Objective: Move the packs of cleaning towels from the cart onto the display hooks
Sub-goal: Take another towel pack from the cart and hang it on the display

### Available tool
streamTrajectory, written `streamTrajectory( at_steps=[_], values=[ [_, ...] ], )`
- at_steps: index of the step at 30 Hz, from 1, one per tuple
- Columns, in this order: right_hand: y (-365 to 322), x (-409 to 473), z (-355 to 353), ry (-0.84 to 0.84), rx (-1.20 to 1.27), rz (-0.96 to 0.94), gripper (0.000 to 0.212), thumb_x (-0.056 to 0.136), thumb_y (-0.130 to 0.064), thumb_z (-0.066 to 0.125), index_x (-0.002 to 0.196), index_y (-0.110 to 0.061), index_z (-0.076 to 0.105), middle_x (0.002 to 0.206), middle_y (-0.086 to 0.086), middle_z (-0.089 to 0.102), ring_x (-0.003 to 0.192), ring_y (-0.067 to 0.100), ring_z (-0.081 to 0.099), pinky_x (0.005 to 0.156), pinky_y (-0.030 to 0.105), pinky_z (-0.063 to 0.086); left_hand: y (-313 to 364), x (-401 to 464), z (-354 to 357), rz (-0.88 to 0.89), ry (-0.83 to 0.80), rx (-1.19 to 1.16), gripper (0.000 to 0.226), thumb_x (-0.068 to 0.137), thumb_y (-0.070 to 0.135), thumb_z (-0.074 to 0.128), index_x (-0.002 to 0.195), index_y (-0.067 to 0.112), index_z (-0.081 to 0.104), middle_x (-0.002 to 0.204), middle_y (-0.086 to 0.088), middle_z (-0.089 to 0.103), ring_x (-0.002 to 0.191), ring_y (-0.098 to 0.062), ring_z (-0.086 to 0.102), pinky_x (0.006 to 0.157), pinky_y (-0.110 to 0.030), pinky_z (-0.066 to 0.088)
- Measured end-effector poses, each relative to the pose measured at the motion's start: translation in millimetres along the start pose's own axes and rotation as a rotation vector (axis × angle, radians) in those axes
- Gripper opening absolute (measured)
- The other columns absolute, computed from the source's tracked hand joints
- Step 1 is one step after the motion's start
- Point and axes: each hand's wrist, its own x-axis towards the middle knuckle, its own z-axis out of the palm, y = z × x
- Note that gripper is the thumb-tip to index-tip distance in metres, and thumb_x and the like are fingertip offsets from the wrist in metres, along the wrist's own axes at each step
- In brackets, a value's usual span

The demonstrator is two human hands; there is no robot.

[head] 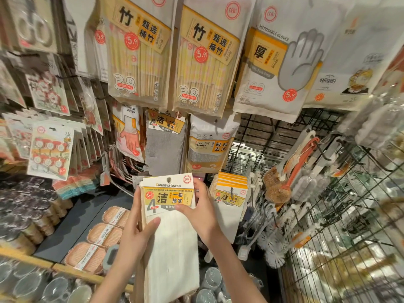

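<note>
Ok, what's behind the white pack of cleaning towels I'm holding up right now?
More header cards of the same kind peek out behind the front pack, gripped by the left hand and right hand. How many, and the hook behind, the pack covers.

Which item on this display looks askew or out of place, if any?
Nothing looks damaged or spilled. The cleaning towels pack is off any hook, held by the left hand and right hand in front of the display. Matching white towel packs already hang to its right; a grey pack hangs above.
</note>
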Motion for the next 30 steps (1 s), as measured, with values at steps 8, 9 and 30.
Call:
streamTrajectory(
  at_steps=[8, 9, 30],
  values=[
    [-6.7, -11.2, 3.0, 0.028, 0.044, 0.006, 0.078, 0.076, -0.007, 0.076, 0.132, -0.039, 0.032, 0.129, -0.009, 0.049, 0.104, -0.010, 0.050, 0.098, 0.014, 0.041, 1.5, 1.1, -8.4, 0.023, 0.048, 0.032, 0.076, 0.085, 0.001, 0.065, 0.145, 0.033, 0.031, 0.142, 0.016, 0.041, 0.128, -0.007, 0.041, 0.105, -0.033, 0.036],
    [-7.6, -12.3, 2.7, 0.030, 0.056, -0.007, 0.079, 0.077, -0.005, 0.074, 0.128, -0.044, 0.029, 0.126, -0.009, 0.051, 0.103, -0.010, 0.052, 0.096, 0.014, 0.042, 1.0, 1.7, -8.6, 0.026, 0.059, 0.030, 0.075, 0.084, 0.000, 0.065, 0.144, 0.033, 0.033, 0.141, 0.017, 0.041, 0.127, -0.007, 0.041, 0.104, -0.032, 0.036],
    [38.2, -20.5, -44.5, 0.054, 0.145, 0.000, 0.048, 0.082, 0.013, 0.052, 0.112, -0.023, 0.060, 0.123, -0.010, 0.056, 0.121, 0.004, 0.049, 0.096, 0.010, 0.037, -8.1, 5.1, 5.1, -0.007, 0.049, 0.125, 0.075, 0.090, 0.012, 0.063, 0.139, 0.053, 0.024, 0.118, 0.057, 0.033, 0.113, 0.030, 0.032, 0.105, -0.024, 0.030]
  ],
)
